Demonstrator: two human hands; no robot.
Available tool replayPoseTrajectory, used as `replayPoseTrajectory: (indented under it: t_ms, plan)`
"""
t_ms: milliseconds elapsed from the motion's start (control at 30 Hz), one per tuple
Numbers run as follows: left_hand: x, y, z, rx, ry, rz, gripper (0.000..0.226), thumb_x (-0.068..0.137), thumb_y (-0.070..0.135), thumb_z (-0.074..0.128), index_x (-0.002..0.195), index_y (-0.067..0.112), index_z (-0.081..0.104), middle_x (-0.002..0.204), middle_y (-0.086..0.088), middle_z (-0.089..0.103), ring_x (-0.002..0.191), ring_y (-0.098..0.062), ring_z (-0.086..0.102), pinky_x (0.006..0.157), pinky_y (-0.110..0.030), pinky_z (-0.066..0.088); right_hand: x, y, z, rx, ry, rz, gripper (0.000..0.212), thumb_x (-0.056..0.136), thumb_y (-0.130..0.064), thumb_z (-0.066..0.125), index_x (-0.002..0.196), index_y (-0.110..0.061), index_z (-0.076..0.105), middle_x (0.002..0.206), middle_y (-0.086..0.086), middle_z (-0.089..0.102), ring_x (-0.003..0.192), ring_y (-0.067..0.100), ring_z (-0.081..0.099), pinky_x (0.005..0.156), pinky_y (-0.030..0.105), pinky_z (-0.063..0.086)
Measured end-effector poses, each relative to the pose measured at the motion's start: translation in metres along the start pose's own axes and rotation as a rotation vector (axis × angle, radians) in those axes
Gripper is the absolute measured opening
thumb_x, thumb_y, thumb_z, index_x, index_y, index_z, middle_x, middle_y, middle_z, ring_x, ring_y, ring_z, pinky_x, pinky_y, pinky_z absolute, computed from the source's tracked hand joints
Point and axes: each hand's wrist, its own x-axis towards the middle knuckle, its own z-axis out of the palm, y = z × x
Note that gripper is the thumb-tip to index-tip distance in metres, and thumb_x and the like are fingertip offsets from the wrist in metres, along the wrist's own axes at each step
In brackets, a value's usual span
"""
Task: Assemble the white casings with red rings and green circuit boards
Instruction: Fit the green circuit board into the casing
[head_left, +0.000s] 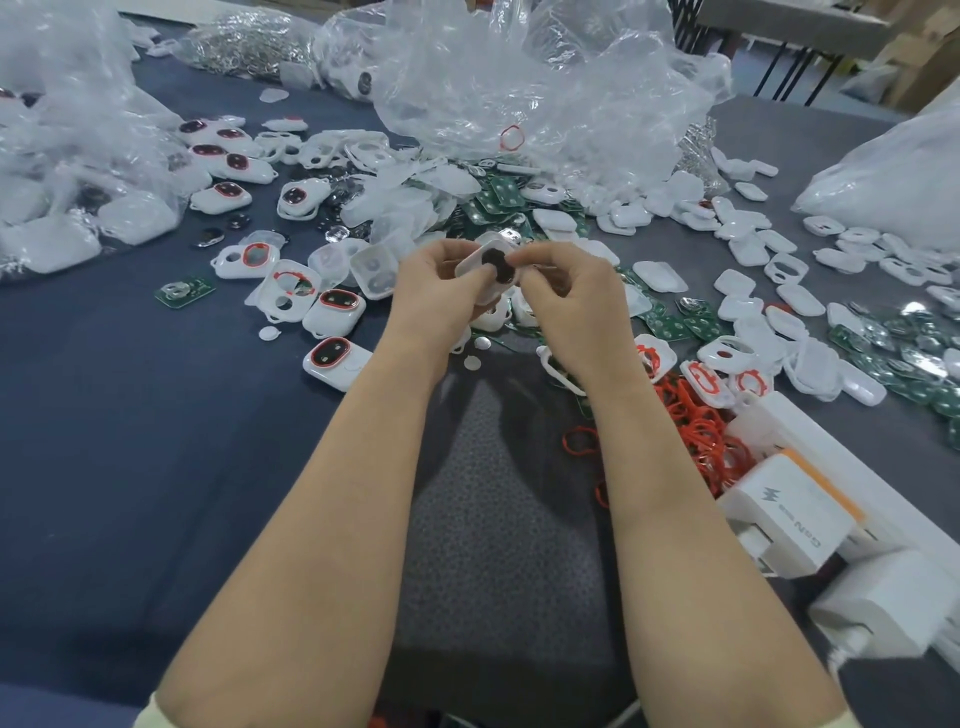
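I hold one white casing (480, 262) with a dark, lobed opening above the middle of the table. My left hand (439, 291) grips its left side with curled fingers. My right hand (563, 296) pinches its right edge, thumb and forefinger at the dark opening. A heap of loose red rings (696, 431) lies to the right of my right forearm. Green circuit boards (498, 200) are piled behind my hands, and a single one (185, 292) lies at the left. Casings fitted with red rings (335, 358) sit to the left.
Crumpled clear plastic bags (524, 88) fill the back and the left side. Loose white casing halves (753, 260) spread over the right. White chargers and a power strip (789, 514) lie at the near right. A dark blue cloth (130, 441) covers the left of the table.
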Motion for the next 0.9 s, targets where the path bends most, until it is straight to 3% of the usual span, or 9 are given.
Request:
replayPoseTrajectory:
  t_ms: [133, 267, 333, 467, 600, 700, 900]
  plan:
    - [-0.003, 0.003, 0.002, -0.158, -0.072, -0.043, 0.014, 0.092, 0.002, 0.058, 0.087, 0.015, 0.060, 0.084, -0.001, 0.065, 0.067, -0.006, 0.066, 0.060, -0.019, 0.054, 0.000, 0.000, 0.003, 0.111, 0.031, 0.076, 0.013, 0.089, -0.012, 0.061, 0.100, -0.018, 0.059, 0.088, -0.003, 0.066, 0.077, 0.010, 0.061, 0.074, 0.025, 0.050]
    - [-0.006, 0.008, 0.002, -0.268, -0.167, -0.091, 0.012, 0.094, 0.012, 0.058, 0.086, 0.016, 0.064, 0.075, 0.003, 0.071, 0.065, -0.010, 0.067, 0.059, -0.019, 0.054, -0.001, -0.001, -0.002, 0.198, -0.037, 0.043, 0.031, 0.092, -0.011, 0.059, 0.113, -0.033, 0.055, 0.092, 0.003, 0.067, 0.081, 0.014, 0.065, 0.075, 0.028, 0.052]
    - [-0.006, 0.009, 0.002, -0.292, -0.166, -0.124, 0.014, 0.095, 0.010, 0.055, 0.086, 0.014, 0.065, 0.076, 0.002, 0.071, 0.067, -0.012, 0.068, 0.061, -0.021, 0.056, -0.001, -0.001, -0.001, 0.092, -0.048, -0.039, 0.040, 0.090, -0.003, 0.055, 0.119, -0.029, 0.058, 0.099, 0.003, 0.065, 0.087, 0.017, 0.064, 0.078, 0.028, 0.051]
    - [-0.006, 0.013, 0.001, -0.446, -0.130, -0.242, 0.015, 0.091, 0.003, 0.052, 0.084, 0.002, 0.065, 0.083, -0.011, 0.067, 0.077, -0.021, 0.070, 0.066, -0.025, 0.059, -0.002, 0.000, 0.003, -0.135, -0.017, -0.179, 0.038, 0.087, 0.000, 0.056, 0.120, -0.019, 0.065, 0.110, 0.005, 0.059, 0.090, 0.018, 0.059, 0.085, 0.025, 0.048]
    - [-0.006, 0.012, 0.001, -0.456, -0.135, -0.238, 0.014, 0.093, 0.003, 0.051, 0.091, -0.001, 0.064, 0.083, -0.011, 0.067, 0.071, -0.016, 0.071, 0.061, -0.021, 0.057, -0.003, 0.000, 0.006, -0.174, 0.016, -0.208, 0.035, 0.087, -0.001, 0.058, 0.118, -0.014, 0.066, 0.112, 0.008, 0.055, 0.089, 0.021, 0.059, 0.084, 0.038, 0.051]
    - [-0.005, 0.008, 0.000, -0.392, -0.165, -0.193, 0.013, 0.097, 0.007, 0.051, 0.101, 0.001, 0.063, 0.091, -0.010, 0.066, 0.073, -0.010, 0.071, 0.062, -0.018, 0.055, -0.003, 0.000, 0.007, -0.194, 0.009, -0.232, 0.035, 0.088, -0.001, 0.057, 0.118, -0.015, 0.066, 0.112, 0.008, 0.055, 0.090, 0.020, 0.058, 0.084, 0.037, 0.051]
    - [-0.004, 0.008, -0.001, -0.354, -0.112, -0.204, 0.014, 0.094, 0.004, 0.055, 0.086, 0.003, 0.067, 0.083, -0.006, 0.066, 0.067, -0.007, 0.068, 0.062, -0.019, 0.056, -0.003, -0.001, 0.006, -0.198, 0.010, -0.207, 0.021, 0.087, -0.003, 0.059, 0.106, -0.009, 0.066, 0.109, 0.006, 0.056, 0.094, 0.018, 0.056, 0.085, 0.035, 0.049]
